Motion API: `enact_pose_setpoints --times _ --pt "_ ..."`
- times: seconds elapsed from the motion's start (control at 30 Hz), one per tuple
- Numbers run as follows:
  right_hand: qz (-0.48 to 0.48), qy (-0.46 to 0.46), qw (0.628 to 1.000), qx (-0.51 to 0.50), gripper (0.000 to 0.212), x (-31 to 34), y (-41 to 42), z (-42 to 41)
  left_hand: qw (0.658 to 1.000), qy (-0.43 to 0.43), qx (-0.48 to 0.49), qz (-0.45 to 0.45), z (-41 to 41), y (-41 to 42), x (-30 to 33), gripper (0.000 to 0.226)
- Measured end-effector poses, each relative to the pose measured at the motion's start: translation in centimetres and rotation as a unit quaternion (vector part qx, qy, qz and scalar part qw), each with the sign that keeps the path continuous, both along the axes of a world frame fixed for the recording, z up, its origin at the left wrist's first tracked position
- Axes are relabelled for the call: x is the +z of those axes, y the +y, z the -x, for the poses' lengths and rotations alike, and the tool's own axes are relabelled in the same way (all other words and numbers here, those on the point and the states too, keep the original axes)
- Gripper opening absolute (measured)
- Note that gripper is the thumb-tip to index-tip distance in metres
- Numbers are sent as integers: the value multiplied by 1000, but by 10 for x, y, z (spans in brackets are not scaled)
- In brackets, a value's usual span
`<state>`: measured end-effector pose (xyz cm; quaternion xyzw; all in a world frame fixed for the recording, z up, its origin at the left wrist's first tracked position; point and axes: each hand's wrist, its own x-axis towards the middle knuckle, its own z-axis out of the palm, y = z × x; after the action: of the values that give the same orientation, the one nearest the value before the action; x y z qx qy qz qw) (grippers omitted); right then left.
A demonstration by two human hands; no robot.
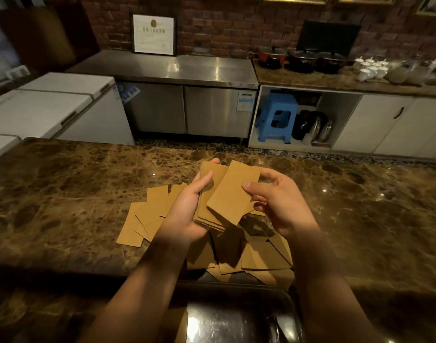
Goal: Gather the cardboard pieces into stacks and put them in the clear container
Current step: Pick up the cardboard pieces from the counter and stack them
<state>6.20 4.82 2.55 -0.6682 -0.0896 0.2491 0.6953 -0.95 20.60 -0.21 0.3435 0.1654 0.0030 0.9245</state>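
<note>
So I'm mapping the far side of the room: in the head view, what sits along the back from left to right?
White chest freezers → framed certificate → steel counter → blue stool → pots → white cups.

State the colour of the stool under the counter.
Blue; the stool shows in the head view.

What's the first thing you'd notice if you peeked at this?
Two hands in the middle: the left hand grips a stack of cardboard pieces while the right hand lays another piece on top. Below them, loose cardboard pieces lie scattered on the brown marble counter.
</note>
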Motion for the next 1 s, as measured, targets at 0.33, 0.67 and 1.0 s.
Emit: enact_pose_setpoints --times 0.33,0.67,1.0 --pt "47 -367 928 43 43 -1 -1 17 997 14 75 -29 -2 4 14 31" --pt "108 -303 947 -14 59 -10 -11 10 999 -50 10 15 -8 4 10 34" --pt "565 -17 817 110 113 -80 -59 -22 999 13 23 36 -18 4 -10 37"
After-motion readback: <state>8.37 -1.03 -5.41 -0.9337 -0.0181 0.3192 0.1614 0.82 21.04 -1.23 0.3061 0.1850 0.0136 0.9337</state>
